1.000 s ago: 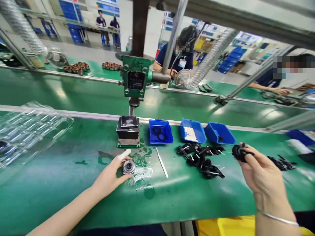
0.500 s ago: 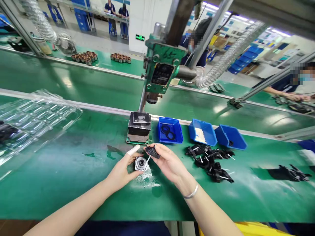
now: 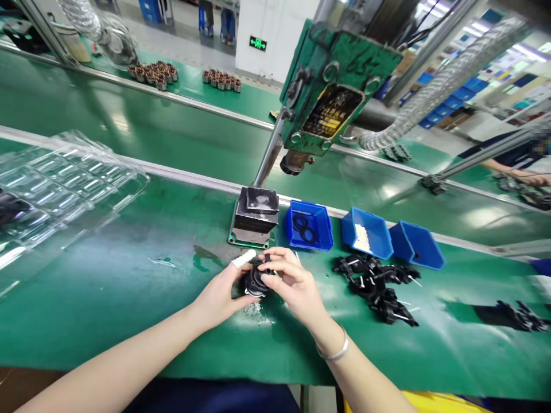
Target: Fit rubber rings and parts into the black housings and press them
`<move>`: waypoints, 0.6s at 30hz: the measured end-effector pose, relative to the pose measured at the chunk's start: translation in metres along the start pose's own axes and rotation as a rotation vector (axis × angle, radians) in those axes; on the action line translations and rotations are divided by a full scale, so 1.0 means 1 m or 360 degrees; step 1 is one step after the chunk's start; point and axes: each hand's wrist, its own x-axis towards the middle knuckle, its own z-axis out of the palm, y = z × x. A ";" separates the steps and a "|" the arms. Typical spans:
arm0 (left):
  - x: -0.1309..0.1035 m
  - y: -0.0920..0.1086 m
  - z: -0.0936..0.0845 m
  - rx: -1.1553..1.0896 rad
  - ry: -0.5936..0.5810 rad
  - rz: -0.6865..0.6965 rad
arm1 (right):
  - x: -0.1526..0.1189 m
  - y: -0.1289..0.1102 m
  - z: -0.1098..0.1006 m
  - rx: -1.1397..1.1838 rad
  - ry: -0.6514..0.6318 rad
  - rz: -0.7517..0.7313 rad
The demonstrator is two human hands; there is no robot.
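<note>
Two bare hands meet at one black part (image 3: pixel 255 282), held just over the bench (image 3: pixel 172 332) or resting on it; which, cannot tell. Left hand (image 3: pixel 217 293): thumb and forefinger curve around the part's side, pinching it; white cover (image 3: pixel 244 258) on that forefinger. Right hand (image 3: pixel 301 291): fingers bent, thumb and fingertips closed on the part's top; remaining fingers partly hidden. Silvery rim (image 3: pixel 253 294) shows at the part's lower edge. Bangle (image 3: pixel 336 350) on the right wrist.

Pale wet patch on the bench, just below the part. Dark block (image 3: pixel 257 221) stands just beyond the hands, green press (image 3: pixel 333 94) above. Right of the block, three blue bins (image 3: pixel 381 236) in a row: black rings (image 3: pixel 306 231) in the first, white bits (image 3: pixel 362 238) in the second. Black pieces (image 3: pixel 390 310) lie heaped nearer, right of the right hand. Far left, clear trays (image 3: pixel 64 189). Beyond the rail, coppery pieces (image 3: pixel 157 74) cluster.
</note>
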 end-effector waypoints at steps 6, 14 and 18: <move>0.000 -0.003 0.000 0.0120 -0.0001 0.0073 | -0.008 -0.005 0.000 -0.0458 -0.0088 -0.0207; 0.001 0.000 -0.002 0.0366 0.0071 0.0343 | -0.019 0.023 0.006 -0.0358 -0.0025 -0.0149; 0.004 0.004 -0.005 0.0358 0.0031 0.0432 | -0.018 0.026 0.005 -0.0263 -0.0079 -0.0133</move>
